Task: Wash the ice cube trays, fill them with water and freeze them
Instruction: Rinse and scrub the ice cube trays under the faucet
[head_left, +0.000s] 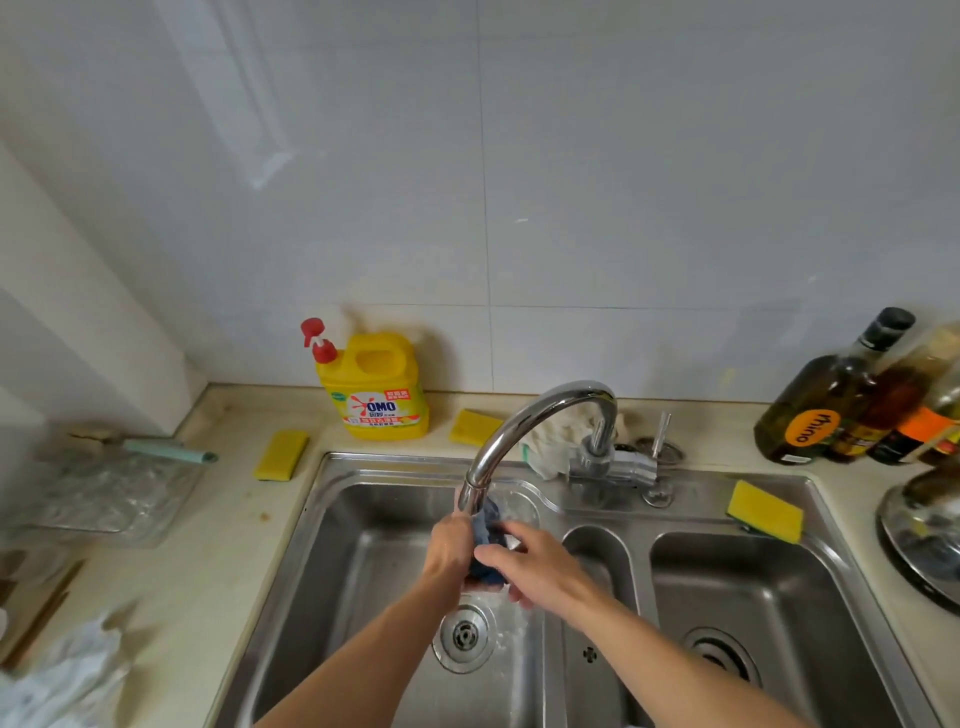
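Left hand (449, 546) and right hand (537, 565) grip blue tray (488, 526) — under faucet (519, 422).

I viewed a brushed-steel sink (332, 566), polished chrome faucet (519, 422), matt counter (208, 551), glossy plastic jug (382, 387) left, glass bottles (815, 410) right.

beige counter (208, 571) | detergent jug (382, 387) | yellow sponge (281, 454) | oil bottles (826, 410)

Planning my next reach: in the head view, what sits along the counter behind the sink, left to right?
brush → first sponge → detergent jug → second sponge → white cloth → tap lever → third sponge, on the sink rim → oil bottles
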